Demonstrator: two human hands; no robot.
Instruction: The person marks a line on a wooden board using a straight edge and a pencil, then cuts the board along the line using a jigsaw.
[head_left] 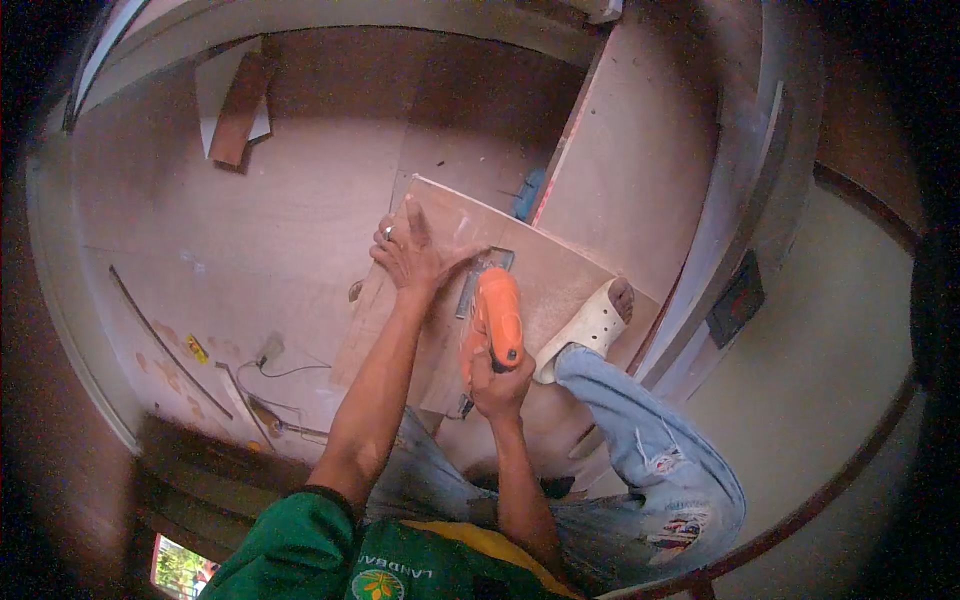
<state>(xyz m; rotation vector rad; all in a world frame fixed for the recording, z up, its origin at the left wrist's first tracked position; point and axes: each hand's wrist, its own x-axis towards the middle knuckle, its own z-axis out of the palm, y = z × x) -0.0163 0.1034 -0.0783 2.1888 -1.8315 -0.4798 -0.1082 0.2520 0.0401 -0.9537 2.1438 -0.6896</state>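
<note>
An orange jigsaw (499,310) rests with its metal base plate (468,292) on a light plywood board (550,275). My right hand (500,385) is wrapped round the jigsaw's rear handle. On the board's left part my left hand (412,252) lies spread, a ring on one finger. Its thumb stretches to the front of the base plate. The blade and any cut line are hidden under the tool. A foot in a cream clog (585,325) stands on the right part of the board.
Brown and white offcuts (237,110) lie at the far left. Near the left edge are a thin strip (165,340), a yellow item (197,348) and a dark cord (290,372). A blue object (528,193) sits behind the board, beside a raised panel (640,130).
</note>
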